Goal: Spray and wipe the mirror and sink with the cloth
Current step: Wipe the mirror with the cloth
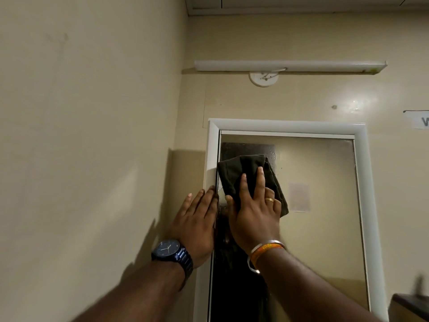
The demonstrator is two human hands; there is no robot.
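Only legible text: a cut-off "W" on white paper sign (pixel 417 120) on the beige wall, right edge.

Mirror (pixel 325 205): glossy glass, misted and droplet-speckled near the top.
Mirror frame (pixel 285 125): smooth white, semi-gloss.
Cloth (pixel 241 173): dark, matt woven fabric.
Wall (pixel 92 112): beige, smooth, faint sheen.
Watch (pixel 171 252): blue polished metal.
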